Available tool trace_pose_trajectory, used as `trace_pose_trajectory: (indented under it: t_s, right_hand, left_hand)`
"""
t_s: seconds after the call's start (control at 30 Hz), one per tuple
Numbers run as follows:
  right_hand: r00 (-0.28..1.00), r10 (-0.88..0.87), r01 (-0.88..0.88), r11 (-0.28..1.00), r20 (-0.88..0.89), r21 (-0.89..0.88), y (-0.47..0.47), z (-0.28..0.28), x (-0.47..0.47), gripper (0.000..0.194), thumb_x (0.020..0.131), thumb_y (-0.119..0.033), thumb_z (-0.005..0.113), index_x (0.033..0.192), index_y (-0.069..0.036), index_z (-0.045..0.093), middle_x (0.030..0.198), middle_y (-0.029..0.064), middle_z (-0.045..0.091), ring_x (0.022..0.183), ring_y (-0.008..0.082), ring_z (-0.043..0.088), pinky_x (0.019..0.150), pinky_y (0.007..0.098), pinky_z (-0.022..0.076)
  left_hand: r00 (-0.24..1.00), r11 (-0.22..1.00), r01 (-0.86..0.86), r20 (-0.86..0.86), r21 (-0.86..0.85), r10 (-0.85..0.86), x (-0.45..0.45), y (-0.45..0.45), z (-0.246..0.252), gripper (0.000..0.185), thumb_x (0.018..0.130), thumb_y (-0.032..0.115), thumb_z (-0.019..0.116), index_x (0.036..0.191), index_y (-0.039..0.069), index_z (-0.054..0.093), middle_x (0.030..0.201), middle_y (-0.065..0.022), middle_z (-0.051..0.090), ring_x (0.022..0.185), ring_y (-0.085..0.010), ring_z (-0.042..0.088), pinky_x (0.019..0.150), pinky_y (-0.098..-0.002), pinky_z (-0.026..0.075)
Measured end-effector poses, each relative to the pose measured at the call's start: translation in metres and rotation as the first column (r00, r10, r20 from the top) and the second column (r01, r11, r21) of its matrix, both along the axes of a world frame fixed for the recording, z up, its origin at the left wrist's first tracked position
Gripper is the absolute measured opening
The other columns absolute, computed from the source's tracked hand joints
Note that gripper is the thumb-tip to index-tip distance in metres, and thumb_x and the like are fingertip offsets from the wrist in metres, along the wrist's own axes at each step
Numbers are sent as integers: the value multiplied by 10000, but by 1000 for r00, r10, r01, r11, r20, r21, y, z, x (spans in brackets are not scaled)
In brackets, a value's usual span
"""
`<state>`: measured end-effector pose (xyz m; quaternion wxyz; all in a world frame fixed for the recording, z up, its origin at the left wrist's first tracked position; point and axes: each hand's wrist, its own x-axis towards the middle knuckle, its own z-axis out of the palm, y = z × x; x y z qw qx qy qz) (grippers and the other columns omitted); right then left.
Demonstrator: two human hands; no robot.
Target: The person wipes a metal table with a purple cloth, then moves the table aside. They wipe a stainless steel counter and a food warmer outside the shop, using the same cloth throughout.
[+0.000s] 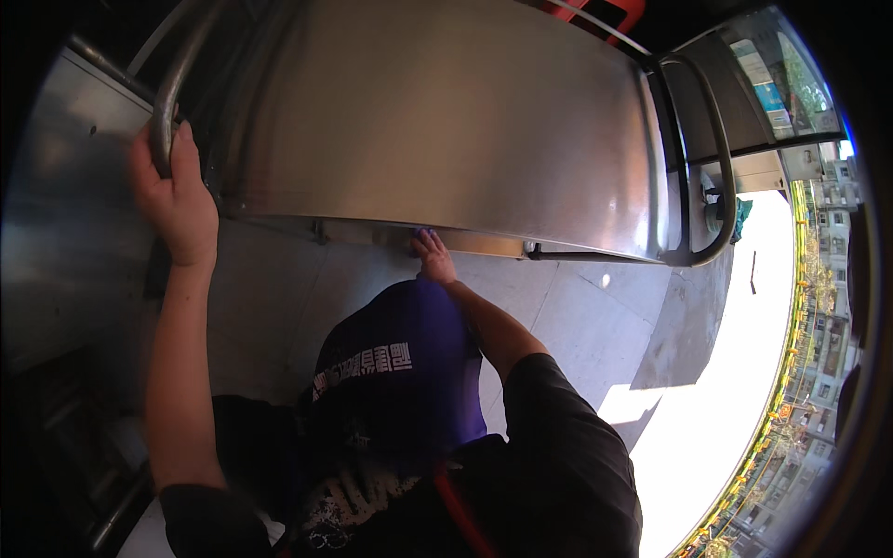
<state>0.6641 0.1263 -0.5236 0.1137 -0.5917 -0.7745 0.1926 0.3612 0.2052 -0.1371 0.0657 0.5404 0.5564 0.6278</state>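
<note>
My left hand (178,192) is wrapped around a curved metal tube handle (164,115) at the upper left. Beside it, a broad stainless steel panel (446,118) with rounded edges spans the view. Under the panel's near edge, my right hand (435,257) reaches to a lower metal surface (485,244). A bit of purple (423,231) shows at its fingertips, perhaps a cloth; most of it is hidden by the fingers and the panel. A purple apron (418,314) with printed writing hangs down my front.
A second tube handle (725,167) curves out at the panel's right end. Grey floor slabs (579,300) lie below. A flat metal surface (70,174) stands at the left. Green material (743,217) sits beyond the right handle, near sunlit ground (746,314).
</note>
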Motion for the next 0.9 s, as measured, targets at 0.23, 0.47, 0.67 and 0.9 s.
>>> trace_pose_trajectory:
  t_s: [0.23,0.47,0.67,0.9]
  right_hand:
    - [933,-328,293,931,-149,-216,-10,119,39,226,705,-79,615,927,-70,652,1000,135,644,958,319,605,818,408,492]
    - [272,-700,651,639,-660,-410,-102,355,163,220,637,8,445,817,38,569,703,96,607,629,196,613,611,301,527]
    - [455,-678,754,638,-578,-156,-10,519,227,485,791,-198,631,1184,47,487,876,127,624,768,195,630,648,318,534]
    - [643,-709,755,650,290,-85,44,494,263,316,660,-213,633,903,-11,646,909,225,657,883,380,633,786,449,510]
  left_hand:
    - [995,995,97,-33,19,-96,-1,-2,-1,243,917,121,555,1115,-17,532,851,-28,574,734,-72,514,644,-227,440]
    - [979,981,196,53,-8,-195,-1,-2,-5,261,907,125,562,1118,-19,507,754,-54,563,647,-116,529,601,-268,451]
    - [920,851,387,92,-356,-380,-21,8,40,366,871,184,578,1154,-24,476,715,-79,593,616,-169,590,567,-289,465]
    - [784,545,559,612,-625,-104,3,60,95,137,863,173,579,874,61,500,609,-21,528,447,-86,475,370,-236,361]
